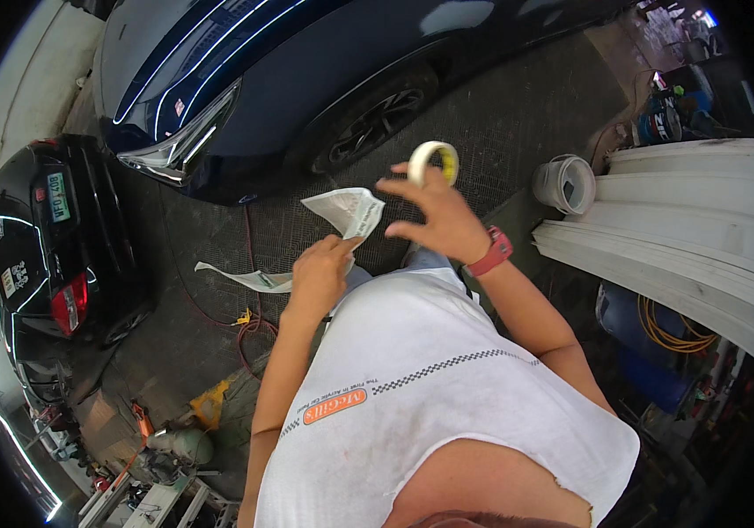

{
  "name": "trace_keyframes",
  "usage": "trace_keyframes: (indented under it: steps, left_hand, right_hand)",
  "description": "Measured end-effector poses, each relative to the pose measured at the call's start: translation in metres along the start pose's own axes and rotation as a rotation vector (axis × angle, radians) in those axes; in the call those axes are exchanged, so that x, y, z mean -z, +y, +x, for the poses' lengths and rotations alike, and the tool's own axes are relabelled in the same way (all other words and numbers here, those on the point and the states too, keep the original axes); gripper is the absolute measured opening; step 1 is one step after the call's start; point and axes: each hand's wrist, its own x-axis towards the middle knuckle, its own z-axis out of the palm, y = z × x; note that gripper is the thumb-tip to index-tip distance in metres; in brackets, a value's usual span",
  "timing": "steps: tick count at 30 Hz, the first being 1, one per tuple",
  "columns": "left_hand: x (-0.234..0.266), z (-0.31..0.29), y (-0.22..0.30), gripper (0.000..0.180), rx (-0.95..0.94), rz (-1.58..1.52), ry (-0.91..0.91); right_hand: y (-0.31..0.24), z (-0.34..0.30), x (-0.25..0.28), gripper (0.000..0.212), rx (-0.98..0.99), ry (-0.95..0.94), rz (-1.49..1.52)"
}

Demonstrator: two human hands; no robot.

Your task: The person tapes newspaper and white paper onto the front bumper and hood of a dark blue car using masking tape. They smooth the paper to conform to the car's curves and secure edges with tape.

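Note:
My left hand is closed on a thin, whitish printed sheet. One part of the sheet stands up beyond my fingers, and a long narrow strip of it trails out to the left. A roll of cream masking tape, yellowish inside its core, hangs on the fingers of my right hand. That hand's thumb and index finger are spread apart, pointing toward the sheet without touching it. A red watch is on my right wrist.
A dark blue car with its front wheel stands ahead. To the left is a black car. A white bucket and pale panels are on the right. A red hose lies on the floor.

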Motion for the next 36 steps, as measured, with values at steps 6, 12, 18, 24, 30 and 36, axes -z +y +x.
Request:
trace_keyframes:
  steps: [6,12,18,24,30,36]
  left_hand:
    - [-0.033,0.029,0.040,0.038,0.062,0.014,-0.120]
    - [-0.062,0.042,0.057,0.043,0.139,-0.029,-0.143]
    - [-0.089,0.051,0.064,0.070,0.155,0.019,-0.026]
    - [-0.124,0.055,0.048,0.073,0.259,-0.078,0.336]
    - [-0.135,0.030,-0.017,0.022,0.360,0.017,0.366]
    - [-0.150,0.032,-0.087,0.015,0.513,-0.191,0.321]
  right_hand:
    - [0.022,-0.014,-0.016,0.021,0.097,-0.129,-0.180]
    - [0.066,-0.033,0.004,0.019,0.089,-0.218,-0.137]
    - [0.077,-0.027,0.028,0.014,0.008,-0.153,-0.156]
    - [0.081,0.003,0.049,0.013,0.017,-0.095,-0.205]
    - [0.106,0.056,0.086,0.013,0.026,-0.108,-0.280]
    - [0.132,0.118,0.110,0.013,0.076,-0.087,-0.376]
